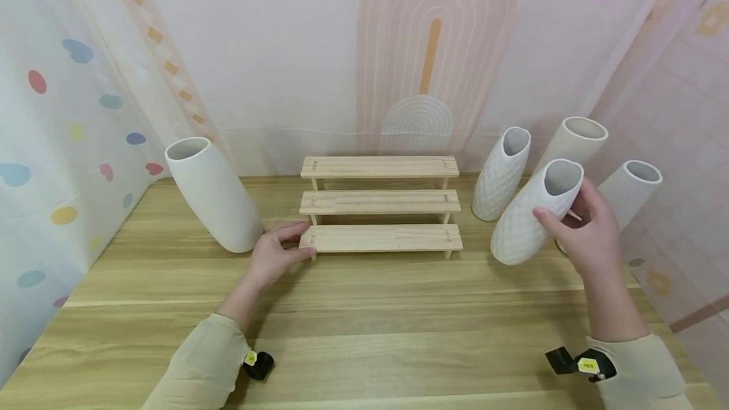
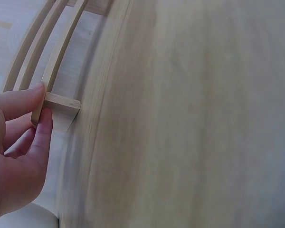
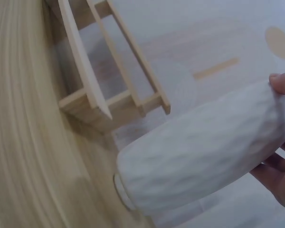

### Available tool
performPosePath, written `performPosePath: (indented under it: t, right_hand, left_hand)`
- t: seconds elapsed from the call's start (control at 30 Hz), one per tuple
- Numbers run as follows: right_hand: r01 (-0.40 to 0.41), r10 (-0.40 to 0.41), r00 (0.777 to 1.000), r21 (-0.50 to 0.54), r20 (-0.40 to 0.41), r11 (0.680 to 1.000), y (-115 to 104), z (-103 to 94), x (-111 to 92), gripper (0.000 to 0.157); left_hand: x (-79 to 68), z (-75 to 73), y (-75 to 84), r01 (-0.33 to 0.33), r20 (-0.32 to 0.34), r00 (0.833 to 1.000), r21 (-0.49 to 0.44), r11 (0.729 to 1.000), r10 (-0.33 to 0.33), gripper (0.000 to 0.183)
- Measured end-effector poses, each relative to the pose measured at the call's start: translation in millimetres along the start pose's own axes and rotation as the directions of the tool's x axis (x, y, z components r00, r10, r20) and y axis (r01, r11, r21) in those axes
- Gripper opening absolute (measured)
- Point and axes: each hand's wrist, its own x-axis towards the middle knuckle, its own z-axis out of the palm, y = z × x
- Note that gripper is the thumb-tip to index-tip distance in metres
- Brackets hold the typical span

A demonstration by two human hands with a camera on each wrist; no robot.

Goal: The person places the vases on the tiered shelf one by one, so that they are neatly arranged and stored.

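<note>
A three-tier wooden stand [image 1: 381,238] stands at the middle of the table. My left hand [image 1: 274,254] pinches the left end of its lowest board, thumb on one face and fingers on the other, as the left wrist view shows. On the right, my right hand [image 1: 595,233] grips a white dimpled vase [image 1: 519,223] near its rim. This vase [image 3: 199,152] has its base close to the table; whether it touches cannot be told. Behind it is another dimpled vase [image 1: 497,179], apart from my hand.
A tall smooth white vase [image 1: 216,201] stands left of the stand, near my left hand. Two smooth vases, one farther back [image 1: 566,144] and one at the right edge [image 1: 622,198], stand behind my right hand. Patterned curtains [image 1: 273,49] hang behind the wooden table [image 1: 364,340].
</note>
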Motion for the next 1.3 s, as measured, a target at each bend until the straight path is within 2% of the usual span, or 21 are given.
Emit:
performPosePath:
  t: [0.13,0.3,0.7,0.87,1.03,1.3]
  right_hand:
    - [0.045,-0.045,0.998,0.004,0.045,0.999,-10.5,10.1,-3.1,0.063]
    - [0.076,-0.081,0.993,0.06,0.089,0.995,-17.6,27.2,-4.2,0.066]
    - [0.08,-0.106,0.963,0.113,0.25,0.99,-25.5,85.2,-6.3,0.07]
    - [0.046,-0.086,0.942,0.131,0.323,0.99,-27.6,111.8,-7.4,0.071]
    - [0.048,-0.102,0.913,0.145,0.394,0.988,-31.3,137.3,-8.8,0.071]
    - [0.057,-0.14,0.879,0.19,0.456,0.98,-39.7,174.2,-10.6,0.073]
  left_hand:
    - [-1.1,-0.4,0.8,0.005,-0.003,1.0,-0.018,1.0,-0.005,0.057]
    - [-1.7,-0.9,1.3,0.007,-0.005,1.0,-0.017,1.0,-0.007,0.056]
    - [1.4,1.0,2.0,0.004,-0.002,1.0,-0.017,1.0,-0.004,0.057]
    - [1.8,-0.2,1.1,0.008,-0.003,1.0,-0.011,1.0,-0.008,0.057]
    - [2.3,-0.9,0.0,0.0,0.0,1.0,-0.016,1.0,0.0,0.057]
    - [1.2,-0.8,1.8,-0.004,0.001,1.0,-0.005,1.0,0.004,0.057]
